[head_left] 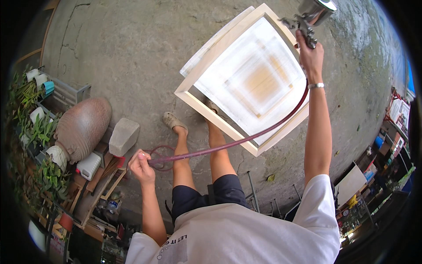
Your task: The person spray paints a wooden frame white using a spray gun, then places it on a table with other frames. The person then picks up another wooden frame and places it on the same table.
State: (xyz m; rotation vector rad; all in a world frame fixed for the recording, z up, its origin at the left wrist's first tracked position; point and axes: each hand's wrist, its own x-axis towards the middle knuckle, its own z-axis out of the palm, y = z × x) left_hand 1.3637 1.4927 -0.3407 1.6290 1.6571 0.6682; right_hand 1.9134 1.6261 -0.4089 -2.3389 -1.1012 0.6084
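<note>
In my right hand [311, 59] is a metal spray gun [304, 27] with a shiny cup on top, raised over the far right corner of a pale wooden frame [215, 118]. Within the frame's outline lies a flat panel [268, 57], coated white with bare tan wood showing at its middle. A dark red hose [228, 144] runs from the gun's side, across the frame's near rail, to my left hand [141, 167]. The fingers of that hand are closed around the hose, off to the left of my legs. How my right fingers sit on the trigger is hidden.
A large brown clay jar [85, 127] lies on its side at the left, beside a grey stone block [124, 136], a white jug [89, 166] and potted plants [44, 127]. More hose loops behind my left hand. Cluttered shelves [373, 176] stand at the right.
</note>
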